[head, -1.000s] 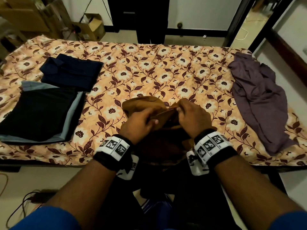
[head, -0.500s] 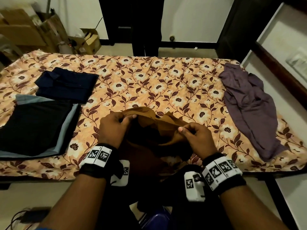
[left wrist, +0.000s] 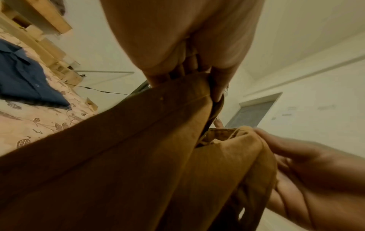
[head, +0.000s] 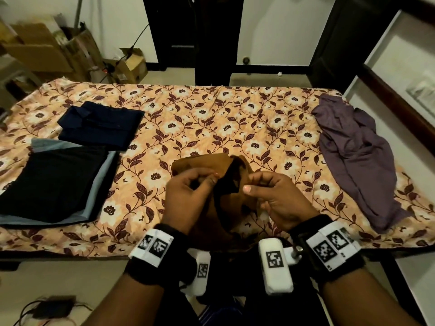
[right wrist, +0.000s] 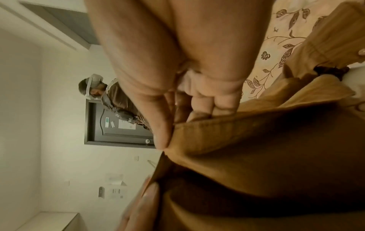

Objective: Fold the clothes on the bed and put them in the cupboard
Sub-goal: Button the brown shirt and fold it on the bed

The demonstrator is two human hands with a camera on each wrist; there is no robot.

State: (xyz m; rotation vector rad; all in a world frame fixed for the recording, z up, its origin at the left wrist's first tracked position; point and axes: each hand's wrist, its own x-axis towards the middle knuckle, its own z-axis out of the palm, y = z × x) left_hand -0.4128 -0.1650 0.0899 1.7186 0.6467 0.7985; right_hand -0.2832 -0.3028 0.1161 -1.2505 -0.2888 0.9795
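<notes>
A brown garment [head: 202, 164] hangs bunched between both hands above the near edge of the bed [head: 211, 118]. My left hand [head: 188, 191] pinches its stitched edge [left wrist: 183, 87] between thumb and fingers. My right hand [head: 270, 194] grips another hem of the brown garment [right wrist: 247, 129] in the same way. A crumpled purple garment [head: 353, 161] lies at the bed's right end. At the left end lie a folded navy shirt [head: 101, 125] and a folded black piece [head: 54, 184] on top of a grey one [head: 103, 175].
The bed has a floral orange cover. Cardboard boxes [head: 54, 52] stand beyond its far left corner, and a dark cupboard [head: 195, 31] stands behind the bed's middle. A ledge with a dark wooden rail [head: 400, 95] runs along the right. Cables [head: 47, 311] lie on the floor at the near left.
Both hands have lifted the brown garment off the bed and shifted their grips along its edges. The hands drew apart, then came closer together again. My head has tilted up.
</notes>
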